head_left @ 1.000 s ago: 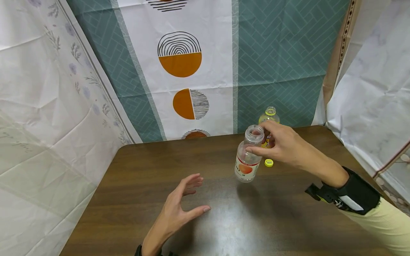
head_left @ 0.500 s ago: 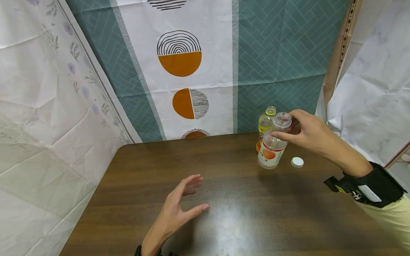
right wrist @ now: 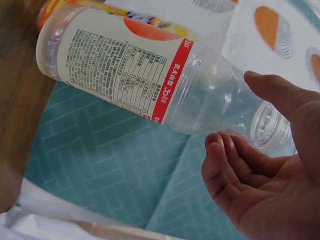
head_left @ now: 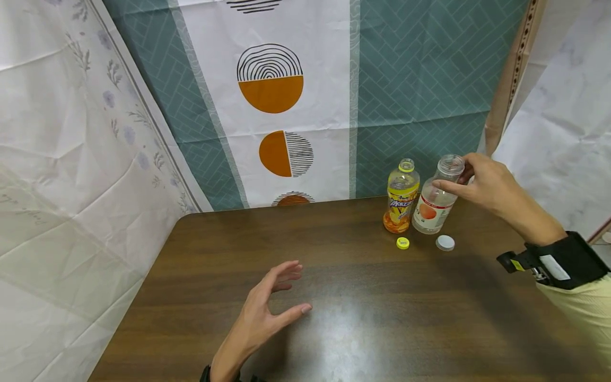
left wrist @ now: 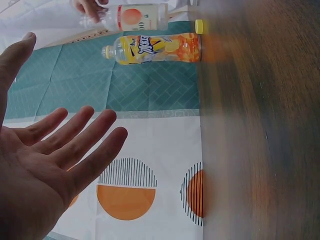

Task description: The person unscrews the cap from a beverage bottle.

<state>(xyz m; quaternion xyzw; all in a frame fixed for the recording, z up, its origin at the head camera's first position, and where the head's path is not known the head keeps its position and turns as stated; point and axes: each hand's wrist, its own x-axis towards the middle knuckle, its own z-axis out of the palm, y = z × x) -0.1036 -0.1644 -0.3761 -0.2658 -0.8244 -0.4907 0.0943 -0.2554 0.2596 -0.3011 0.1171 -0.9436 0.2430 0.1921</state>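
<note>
My right hand (head_left: 494,188) holds a clear plastic bottle (head_left: 431,212) near its neck, thumb on one side and fingers on the other. The bottle has no cap, leans slightly and bears a pale label with a red band and an orange-red fruit picture; it looks see-through inside. In the left wrist view the base of this bottle (left wrist: 142,17) appears raised above the tabletop. Just left of it stands an uncapped bottle with a yellow label (head_left: 402,204) and orange contents low down. My left hand (head_left: 262,310) hovers over the table, fingers spread and holding nothing.
A yellow cap (head_left: 403,243) lies before the yellow-labelled bottle, and a white cap (head_left: 445,243) lies to its right. Behind the brown wooden table (head_left: 286,239) hangs a patterned curtain (head_left: 329,106). White sheets (head_left: 71,159) hang at the sides.
My right hand has carried the clear bottle rightward and back, from in front of the yellow-labelled bottle to its right side. Both caps now show. My left hand has stayed put.
</note>
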